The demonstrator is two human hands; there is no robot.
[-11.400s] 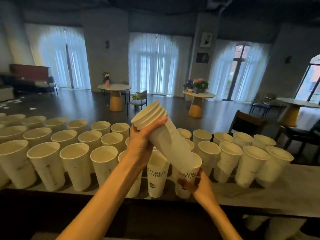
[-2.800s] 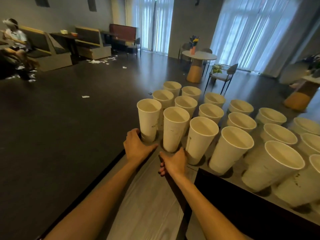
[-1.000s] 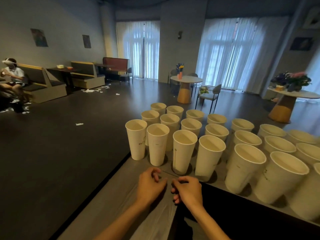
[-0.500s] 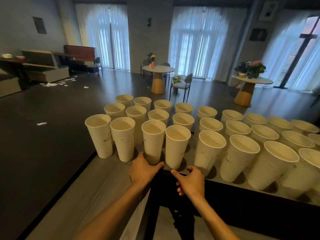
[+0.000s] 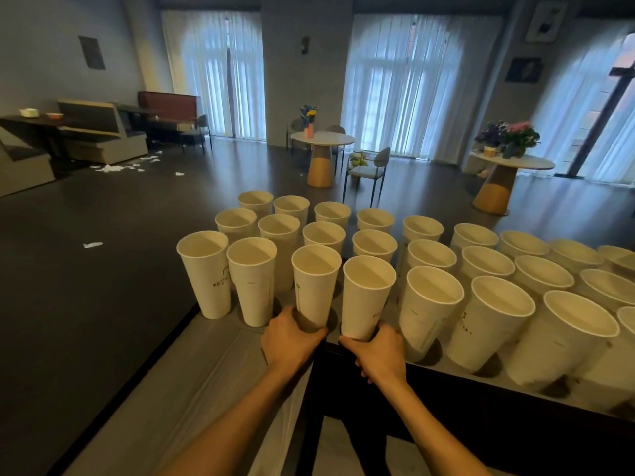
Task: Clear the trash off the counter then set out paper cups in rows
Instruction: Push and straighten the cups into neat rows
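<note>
Several tall white paper cups stand upright in three rows on the grey counter (image 5: 220, 359). My left hand (image 5: 290, 338) grips the base of the third cup (image 5: 314, 280) in the near row. My right hand (image 5: 381, 350) grips the base of the fourth cup (image 5: 366, 293) beside it. Both cups stand on the counter near its front edge. The two leftmost near-row cups (image 5: 206, 269) (image 5: 252, 276) stand untouched to the left.
The counter's left end drops to a dark floor with paper scraps (image 5: 92, 244). A dark lower ledge (image 5: 481, 389) runs under the counter on the right. Round tables with flowers (image 5: 321, 139) (image 5: 512, 163), a chair (image 5: 367, 166) and booth seating (image 5: 99, 132) stand far behind.
Both hands have closed round the bases of the two near-row cups in front of me. The view has shifted slightly to the right.
</note>
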